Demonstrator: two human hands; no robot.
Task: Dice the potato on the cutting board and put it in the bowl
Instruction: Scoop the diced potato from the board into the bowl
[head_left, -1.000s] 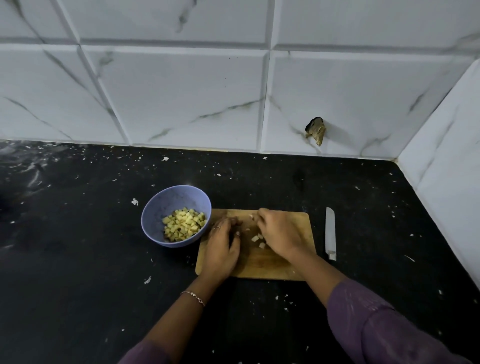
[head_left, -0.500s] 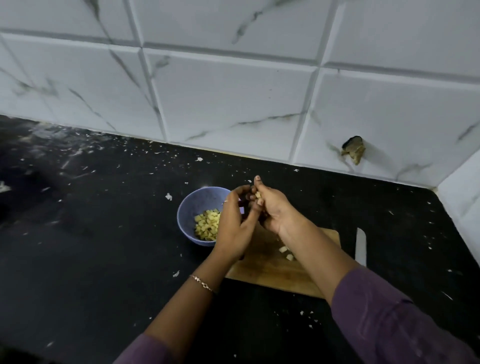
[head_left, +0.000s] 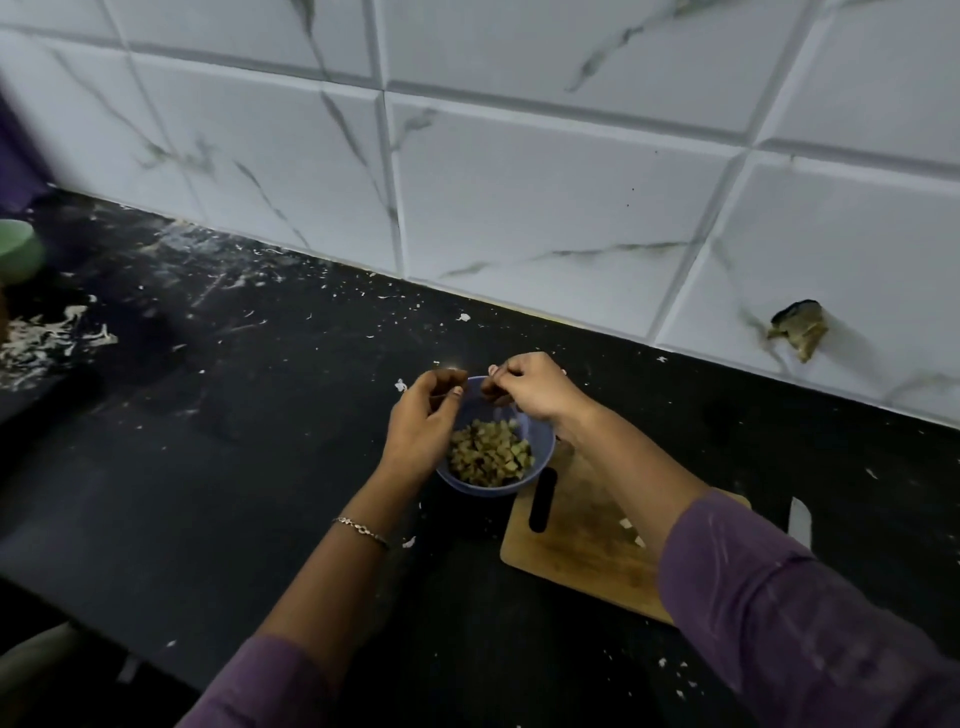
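L hand and R hand over bowl of potato dice, fingers curled; whether hands hold dice: cannot tell. Board just beside bowl, on desk.

Both hands hover over a blue bowl on the black countertop. The left hand and right hand have their fingers curled above the rim, fingertips close together. I can't make out whether they hold any pieces. The bowl holds a heap of diced potato. Just beside it, to the right, lies the wooden cutting board with a few pale potato pieces on it, partly behind the right forearm. A knife blade shows past the board's far side. A thin bracelet circles the left wrist. White scraps litter the counter, and a green bowl sits at the left edge.
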